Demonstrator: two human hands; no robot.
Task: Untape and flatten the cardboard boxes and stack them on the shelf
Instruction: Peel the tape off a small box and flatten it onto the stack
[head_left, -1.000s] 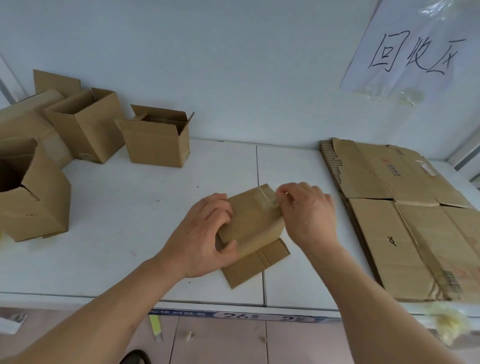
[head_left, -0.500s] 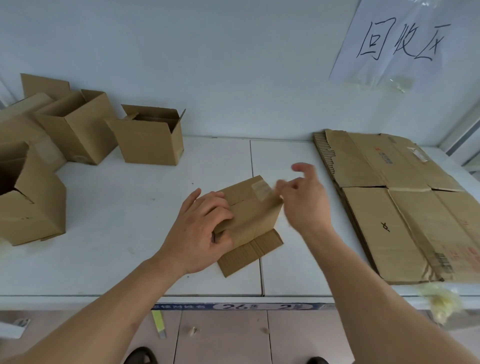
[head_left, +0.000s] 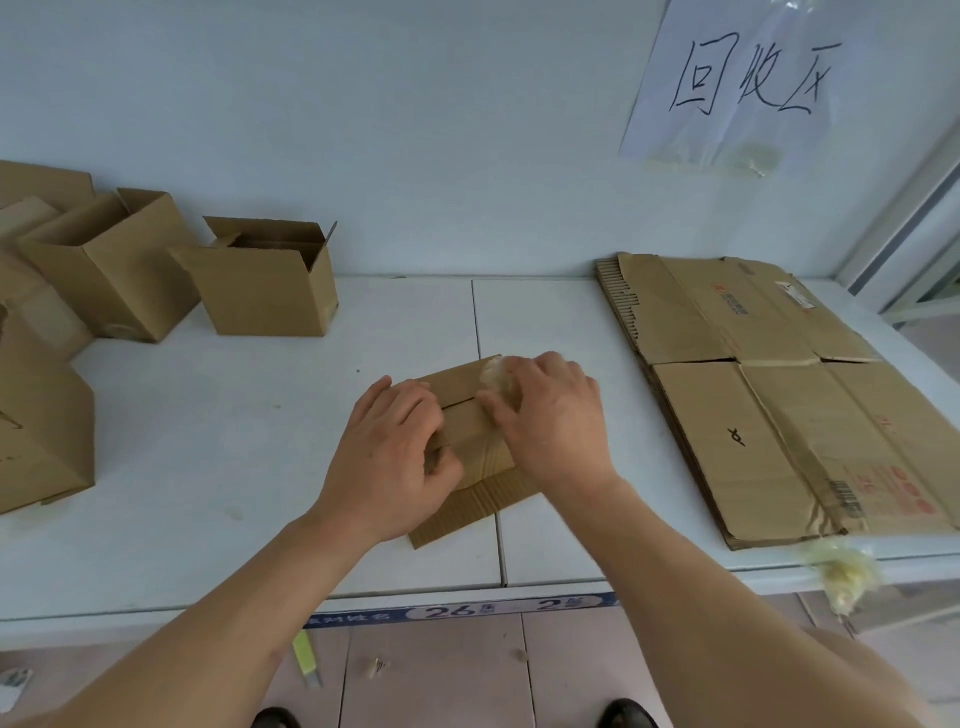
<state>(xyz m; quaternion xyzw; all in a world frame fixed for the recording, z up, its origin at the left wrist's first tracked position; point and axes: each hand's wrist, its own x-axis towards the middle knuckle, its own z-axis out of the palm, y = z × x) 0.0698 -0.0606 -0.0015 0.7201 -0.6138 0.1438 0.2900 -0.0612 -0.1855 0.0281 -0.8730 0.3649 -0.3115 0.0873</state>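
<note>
The scene is evenly and brightly lit by soft, diffuse light; only faint shadows are cast on the white desk (head_left: 208, 467) beneath the cardboard and the arms. No hard glare is seen, though a slight sheen is carried by the plastic-covered paper sign (head_left: 737, 83). Motion blur is shown at the fingertips of the right hand (head_left: 550, 421). Straight edges are bowed toward the frame borders by wide-angle distortion.

bare shelf (head_left: 218, 441) between open boxes (head_left: 267, 283), flattened stack (head_left: 769, 395)
</note>
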